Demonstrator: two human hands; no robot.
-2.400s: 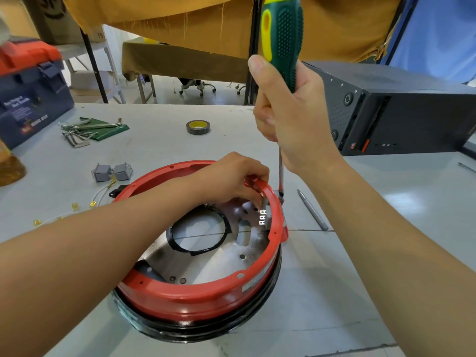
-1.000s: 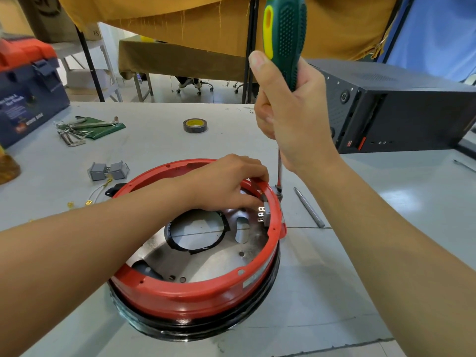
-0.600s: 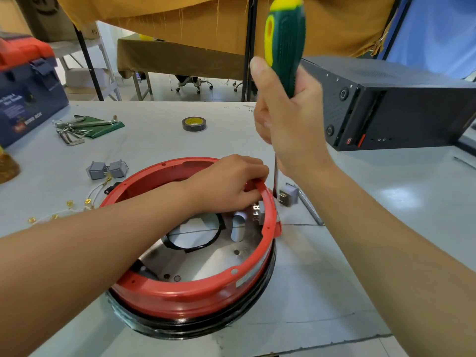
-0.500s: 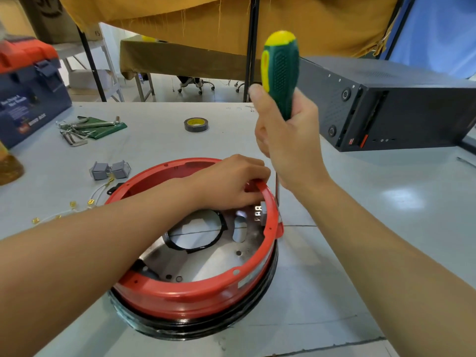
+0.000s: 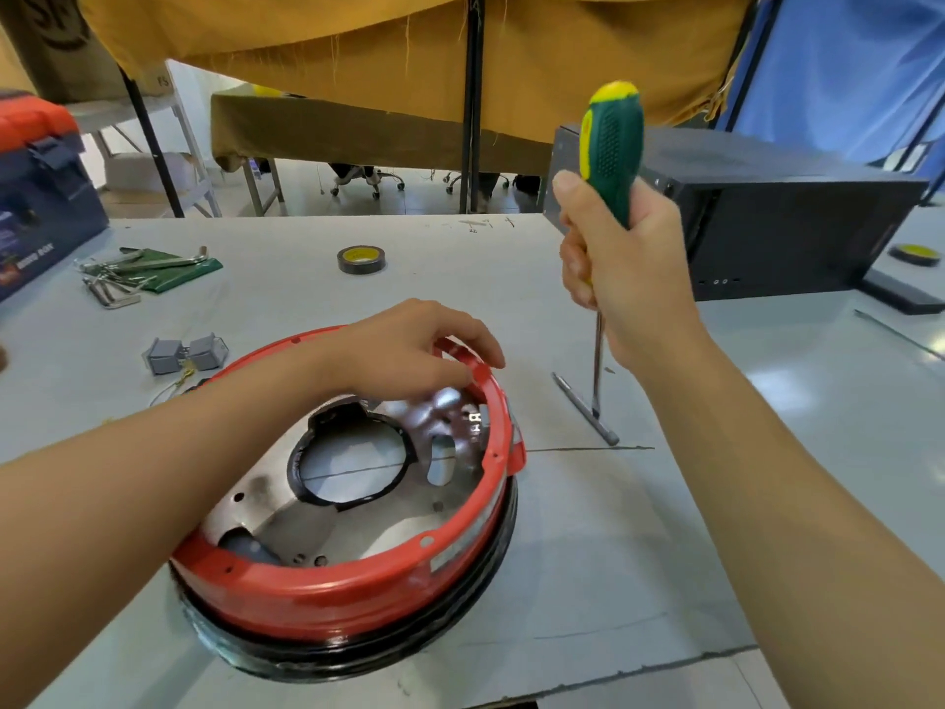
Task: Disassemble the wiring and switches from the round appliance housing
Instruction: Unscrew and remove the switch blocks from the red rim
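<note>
The round housing (image 5: 327,601), a red ring on a black base with a metal plate inside, sits on the table in front of me. A switch (image 5: 475,422) with bright terminals is mounted inside its far right rim. My left hand (image 5: 409,350) holds that rim, fingers over the top and thumb inside, just above the switch. My right hand (image 5: 624,268) grips a green and yellow screwdriver (image 5: 611,145) upright, to the right of the housing; its tip is down by the table. Two grey switches (image 5: 186,353) with thin wires lie loose on the left.
A thin metal rod (image 5: 583,406) lies under the screwdriver tip. At the back right stands a black box (image 5: 777,232), and a tape roll (image 5: 359,259) lies at the back centre. Hex keys on a green pouch (image 5: 148,268) and a blue toolbox (image 5: 36,197) are on the left.
My right hand has carried the screwdriver away from the housing rim to the right. My left hand's fingers have shifted from the switch up onto the rim.
</note>
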